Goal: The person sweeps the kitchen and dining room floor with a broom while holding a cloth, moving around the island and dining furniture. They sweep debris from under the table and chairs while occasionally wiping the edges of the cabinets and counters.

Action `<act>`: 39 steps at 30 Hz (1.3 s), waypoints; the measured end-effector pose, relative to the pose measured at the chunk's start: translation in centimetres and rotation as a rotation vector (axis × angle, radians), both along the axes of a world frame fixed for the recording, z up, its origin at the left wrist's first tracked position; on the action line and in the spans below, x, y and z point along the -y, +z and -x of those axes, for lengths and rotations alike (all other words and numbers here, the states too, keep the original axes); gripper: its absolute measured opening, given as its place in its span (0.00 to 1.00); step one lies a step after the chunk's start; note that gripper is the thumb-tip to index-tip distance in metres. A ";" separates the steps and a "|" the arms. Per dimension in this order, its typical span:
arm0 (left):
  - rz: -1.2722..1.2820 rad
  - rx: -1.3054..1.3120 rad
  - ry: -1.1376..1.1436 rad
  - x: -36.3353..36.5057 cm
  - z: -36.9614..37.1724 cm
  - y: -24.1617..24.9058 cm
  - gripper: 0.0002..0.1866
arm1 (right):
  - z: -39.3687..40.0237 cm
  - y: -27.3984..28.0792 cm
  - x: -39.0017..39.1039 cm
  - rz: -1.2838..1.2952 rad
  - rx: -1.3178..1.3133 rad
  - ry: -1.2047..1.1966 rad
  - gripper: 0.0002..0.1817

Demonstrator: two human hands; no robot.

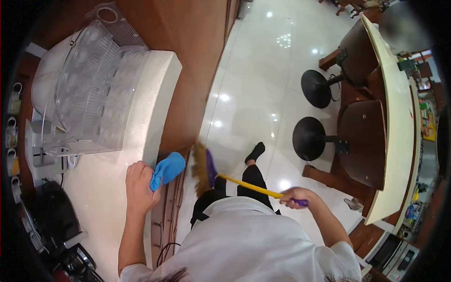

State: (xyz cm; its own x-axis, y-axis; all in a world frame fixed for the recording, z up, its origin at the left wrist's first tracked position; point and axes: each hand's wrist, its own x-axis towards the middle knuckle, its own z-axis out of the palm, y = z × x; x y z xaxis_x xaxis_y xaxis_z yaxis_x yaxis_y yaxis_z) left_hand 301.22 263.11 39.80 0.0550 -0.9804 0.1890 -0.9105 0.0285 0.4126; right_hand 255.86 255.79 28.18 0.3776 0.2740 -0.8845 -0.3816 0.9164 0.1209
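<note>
A blue cloth (169, 170) is bunched in my left hand (141, 186), whose fingers are wrapped round it at the edge of the white counter (101, 207). The cloth's loose part sticks out past the counter edge. My right hand (299, 196) grips a broom (251, 186) near the purple end of its yellow handle. The broom's purple head and brown bristles point left, close to the brown panel below the counter.
A clear plastic rack (89, 89) with clear glasses stands on the counter, with a toaster (42, 150) beside it. Bar stools (310, 138) with round black bases line a pale bar top (392, 122) on the right. Glossy white tile floor (258, 103) runs between.
</note>
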 end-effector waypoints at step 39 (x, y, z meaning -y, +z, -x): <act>-0.413 0.561 0.095 1.3 0.8 -2.1 0.10 | -11.1 -17.4 20.1 -0.389 0.215 0.275 0.09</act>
